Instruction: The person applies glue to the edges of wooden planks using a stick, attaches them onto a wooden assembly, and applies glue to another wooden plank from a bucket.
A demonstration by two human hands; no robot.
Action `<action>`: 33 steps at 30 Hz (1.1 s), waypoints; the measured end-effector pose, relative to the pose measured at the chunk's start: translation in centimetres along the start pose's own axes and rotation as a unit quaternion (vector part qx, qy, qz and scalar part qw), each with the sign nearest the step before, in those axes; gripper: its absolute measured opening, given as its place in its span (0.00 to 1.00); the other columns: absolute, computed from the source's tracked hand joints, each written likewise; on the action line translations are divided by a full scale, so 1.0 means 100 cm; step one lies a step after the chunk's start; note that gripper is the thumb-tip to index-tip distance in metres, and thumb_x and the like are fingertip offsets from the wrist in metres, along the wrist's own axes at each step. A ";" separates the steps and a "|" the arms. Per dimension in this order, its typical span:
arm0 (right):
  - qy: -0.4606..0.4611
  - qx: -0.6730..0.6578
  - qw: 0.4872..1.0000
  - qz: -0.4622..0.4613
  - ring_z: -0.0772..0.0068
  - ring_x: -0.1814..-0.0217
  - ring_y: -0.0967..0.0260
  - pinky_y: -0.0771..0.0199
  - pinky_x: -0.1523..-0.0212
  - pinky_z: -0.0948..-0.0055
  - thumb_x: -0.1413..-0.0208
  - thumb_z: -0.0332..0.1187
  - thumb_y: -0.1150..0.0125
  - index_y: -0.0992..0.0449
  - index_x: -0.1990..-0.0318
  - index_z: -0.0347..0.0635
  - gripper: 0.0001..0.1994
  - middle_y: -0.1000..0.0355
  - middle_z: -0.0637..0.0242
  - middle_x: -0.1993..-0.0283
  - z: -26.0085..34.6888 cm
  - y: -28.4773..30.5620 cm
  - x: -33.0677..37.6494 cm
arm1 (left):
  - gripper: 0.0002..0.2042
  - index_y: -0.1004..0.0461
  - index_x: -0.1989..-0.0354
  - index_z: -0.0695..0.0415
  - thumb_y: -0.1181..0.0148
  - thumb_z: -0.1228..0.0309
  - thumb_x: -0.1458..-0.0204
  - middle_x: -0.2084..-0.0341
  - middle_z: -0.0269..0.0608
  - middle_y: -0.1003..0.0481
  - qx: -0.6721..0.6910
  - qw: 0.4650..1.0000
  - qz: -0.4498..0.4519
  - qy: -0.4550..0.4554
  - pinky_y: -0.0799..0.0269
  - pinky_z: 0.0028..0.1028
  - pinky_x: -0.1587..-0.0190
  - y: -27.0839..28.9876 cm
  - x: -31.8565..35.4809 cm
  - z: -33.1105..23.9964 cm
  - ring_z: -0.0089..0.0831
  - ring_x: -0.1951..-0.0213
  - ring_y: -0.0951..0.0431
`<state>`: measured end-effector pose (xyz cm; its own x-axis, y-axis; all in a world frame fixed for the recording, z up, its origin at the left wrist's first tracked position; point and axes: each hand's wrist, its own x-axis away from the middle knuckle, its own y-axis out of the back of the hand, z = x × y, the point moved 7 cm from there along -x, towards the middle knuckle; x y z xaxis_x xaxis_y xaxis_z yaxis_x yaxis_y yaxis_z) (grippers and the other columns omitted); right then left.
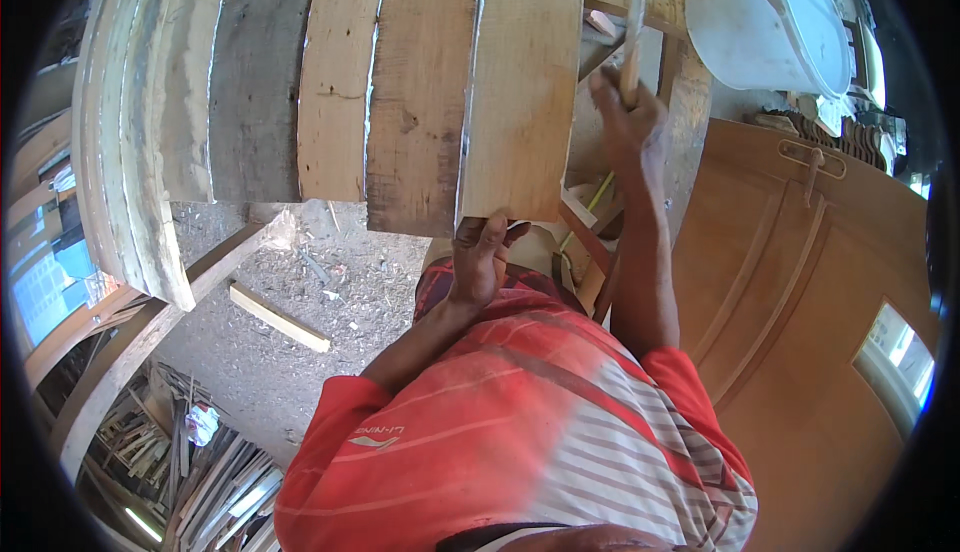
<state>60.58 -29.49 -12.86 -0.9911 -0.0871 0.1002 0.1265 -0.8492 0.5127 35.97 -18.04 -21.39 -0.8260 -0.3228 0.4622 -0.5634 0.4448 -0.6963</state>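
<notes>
My left hand (pixel 478 262) is closed on the near end of a light-brown plank (pixel 522 82), its thumb resting on top. The fingers curl under and are partly hidden. To the right of that plank, my right hand (pixel 633 124) is closed around a narrow wooden stick (pixel 632 52), which stands up from the fist and has a pale upper end. Left of the held plank lie a darker brown plank (pixel 420 102), a lighter one (pixel 340 77) and a grey one (pixel 262 77). White lines of what looks like glue run along their joints.
A white bucket (pixel 775 27) stands at the far right. A brown wooden door panel (pixel 790 282) leans along the right side. Offcuts are heaped at lower left (pixel 215 482). One loose wood strip (pixel 280 317) lies on the shaving-strewn floor (pixel 350 282). A curved timber (pixel 120 382) crosses the left.
</notes>
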 end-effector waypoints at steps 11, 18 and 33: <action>-0.203 -0.241 0.941 0.125 0.75 0.62 0.30 0.31 0.62 0.72 0.45 0.54 0.29 0.22 0.43 0.32 0.34 0.23 0.62 0.56 -0.055 -0.031 0.044 | 0.18 0.31 0.40 0.58 0.46 0.62 0.33 0.45 0.42 0.25 -0.045 0.999 0.016 0.007 0.27 0.39 0.40 -0.021 0.001 -0.010 0.35 0.42 0.24; -0.219 -0.315 0.911 0.150 0.74 0.56 0.28 0.31 0.59 0.74 0.43 0.55 0.31 0.25 0.40 0.33 0.35 0.22 0.61 0.53 -0.064 -0.041 0.046 | 0.14 0.29 0.42 0.55 0.46 0.65 0.33 0.47 0.37 0.24 0.008 1.000 0.007 -0.006 0.25 0.34 0.42 -0.015 0.002 -0.007 0.31 0.44 0.23; -0.214 -0.321 0.909 0.159 0.75 0.53 0.28 0.33 0.62 0.74 0.45 0.55 0.30 0.24 0.42 0.33 0.34 0.23 0.65 0.54 -0.069 -0.048 0.048 | 0.17 0.30 0.40 0.54 0.44 0.62 0.35 0.47 0.34 0.24 -0.018 1.000 -0.023 -0.011 0.27 0.33 0.43 -0.015 0.003 -0.014 0.30 0.45 0.23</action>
<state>54.93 -29.43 -20.73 -0.7845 -0.2885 0.5490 0.2185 -0.9570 -0.1906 36.49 -17.67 -19.46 -0.7992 -0.3613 0.4804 -0.6009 0.4590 -0.6545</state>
